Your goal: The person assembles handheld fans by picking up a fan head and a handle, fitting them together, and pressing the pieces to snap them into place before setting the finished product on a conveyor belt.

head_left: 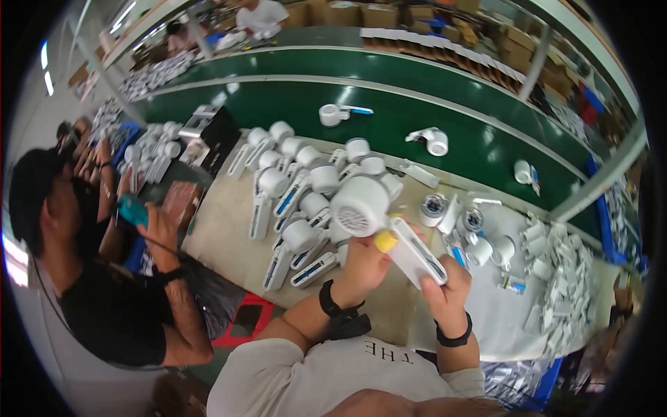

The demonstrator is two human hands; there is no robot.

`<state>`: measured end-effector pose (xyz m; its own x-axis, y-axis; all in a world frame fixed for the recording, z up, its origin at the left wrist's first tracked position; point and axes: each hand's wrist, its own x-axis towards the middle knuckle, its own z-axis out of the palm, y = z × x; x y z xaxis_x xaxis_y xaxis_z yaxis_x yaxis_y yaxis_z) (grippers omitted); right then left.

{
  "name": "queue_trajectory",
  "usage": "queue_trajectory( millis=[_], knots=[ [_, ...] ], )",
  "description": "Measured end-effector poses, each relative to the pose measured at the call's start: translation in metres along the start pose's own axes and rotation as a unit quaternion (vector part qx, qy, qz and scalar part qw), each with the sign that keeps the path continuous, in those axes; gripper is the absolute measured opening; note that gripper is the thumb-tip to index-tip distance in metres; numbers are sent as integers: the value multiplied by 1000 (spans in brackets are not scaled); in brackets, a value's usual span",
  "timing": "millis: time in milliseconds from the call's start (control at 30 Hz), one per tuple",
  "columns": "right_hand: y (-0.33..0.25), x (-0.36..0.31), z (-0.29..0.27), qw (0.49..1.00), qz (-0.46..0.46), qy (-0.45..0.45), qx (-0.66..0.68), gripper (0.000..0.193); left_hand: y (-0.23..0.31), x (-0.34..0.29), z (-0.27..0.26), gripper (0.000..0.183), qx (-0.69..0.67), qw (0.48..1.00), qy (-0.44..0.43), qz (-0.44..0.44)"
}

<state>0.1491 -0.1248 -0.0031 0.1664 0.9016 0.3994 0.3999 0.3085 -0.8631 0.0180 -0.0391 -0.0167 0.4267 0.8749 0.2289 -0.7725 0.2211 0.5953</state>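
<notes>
My left hand (365,267) and right hand (445,288) both grip a smooth white plastic device (379,219) with a round grilled head and flat handle, held above the near counter (222,236). A yellow fingertip cover (385,241) presses its neck. More such devices (292,187) crowd the counter left and beyond.

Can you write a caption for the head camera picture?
Both hands, left and right, hold a white handheld device above a table.
</notes>
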Motion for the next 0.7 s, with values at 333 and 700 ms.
queue_trajectory(
  millis=[333, 700],
  knots=[
    [24, 10, 17, 989, 14, -132, -63, 23, 143, 47, -61, 25, 729, 650, 149, 154],
    [39, 19, -12, 983, 5, -154, -100, 18, 210, 40, -222, 23, 918, 331, 145, -163]
  ],
)
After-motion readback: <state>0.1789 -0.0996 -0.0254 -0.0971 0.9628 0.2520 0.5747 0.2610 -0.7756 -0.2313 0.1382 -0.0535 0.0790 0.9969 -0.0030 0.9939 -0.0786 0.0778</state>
